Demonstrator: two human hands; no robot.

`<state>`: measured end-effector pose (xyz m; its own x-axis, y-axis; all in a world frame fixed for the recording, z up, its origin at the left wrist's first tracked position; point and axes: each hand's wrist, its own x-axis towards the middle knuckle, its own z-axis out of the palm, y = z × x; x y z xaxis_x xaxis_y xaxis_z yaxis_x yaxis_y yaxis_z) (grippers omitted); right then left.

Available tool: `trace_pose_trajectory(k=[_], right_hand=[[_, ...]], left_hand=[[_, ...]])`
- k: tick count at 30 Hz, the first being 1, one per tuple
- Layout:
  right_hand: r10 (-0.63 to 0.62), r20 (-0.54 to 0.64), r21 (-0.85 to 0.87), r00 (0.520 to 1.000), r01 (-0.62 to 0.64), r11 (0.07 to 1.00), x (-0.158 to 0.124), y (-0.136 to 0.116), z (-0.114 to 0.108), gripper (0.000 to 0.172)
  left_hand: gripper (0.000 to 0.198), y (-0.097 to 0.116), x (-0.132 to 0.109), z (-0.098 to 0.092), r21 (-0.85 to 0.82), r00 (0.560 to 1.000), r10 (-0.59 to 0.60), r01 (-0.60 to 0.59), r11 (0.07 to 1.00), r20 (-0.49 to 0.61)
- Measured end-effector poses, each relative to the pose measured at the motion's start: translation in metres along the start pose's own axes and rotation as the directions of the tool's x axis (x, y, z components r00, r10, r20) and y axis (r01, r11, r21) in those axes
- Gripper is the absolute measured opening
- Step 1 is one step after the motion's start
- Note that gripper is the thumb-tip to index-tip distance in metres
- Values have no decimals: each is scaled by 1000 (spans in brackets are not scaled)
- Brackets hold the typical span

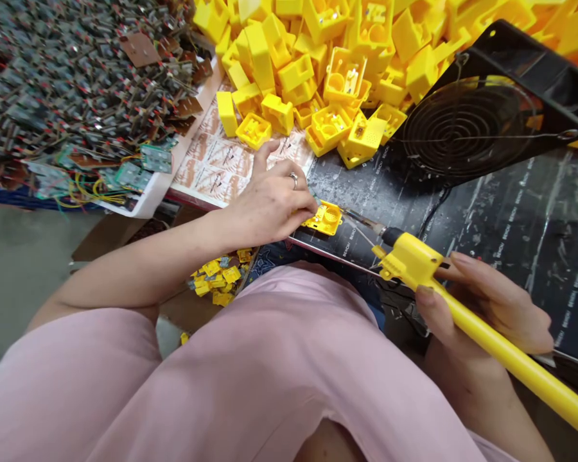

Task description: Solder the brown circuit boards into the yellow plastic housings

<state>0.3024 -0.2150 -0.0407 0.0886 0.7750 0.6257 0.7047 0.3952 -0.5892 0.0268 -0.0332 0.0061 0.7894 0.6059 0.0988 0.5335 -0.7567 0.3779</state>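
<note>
- Left hand [270, 202] presses its fingertips onto a yellow plastic housing [324, 218] on a black mat [380, 192], partly hiding it.
- Right hand [491, 308], apart, grips a yellow-handled soldering iron [520, 362]; tip contact with the housing is hard to make out.
- Upper left: heaped wired circuit boards [77, 96].

Left hand [270, 208] pins a yellow plastic housing [324, 219]. Right hand [491, 308] grips a yellow soldering iron [411, 262], tip just beside the housing.
</note>
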Motion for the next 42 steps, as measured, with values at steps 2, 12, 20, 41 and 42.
trace_pose_trajectory(k=[2,12,20,41,42], right_hand=[[-80,24,35,997,79,996,13,-8,0,66],[-203,191,133,960,179,975,39,-16,6,18],[-228,324,104,918,205,973,51,-25,8,12],[-296,401,73,867,291,954,69,-39,-9,7],[-286,388,57,876,286,956,67,-36,-11,10]], left_hand=[[24,2,0,2,58,1000,26,-26,998,-11],[27,2,-6,19,346,971,201,-145,927,-132],[30,7,-4,23,315,978,164,-116,942,-131],[24,12,4,13,194,997,62,-70,978,49],[23,12,4,14,188,997,54,-63,980,50]])
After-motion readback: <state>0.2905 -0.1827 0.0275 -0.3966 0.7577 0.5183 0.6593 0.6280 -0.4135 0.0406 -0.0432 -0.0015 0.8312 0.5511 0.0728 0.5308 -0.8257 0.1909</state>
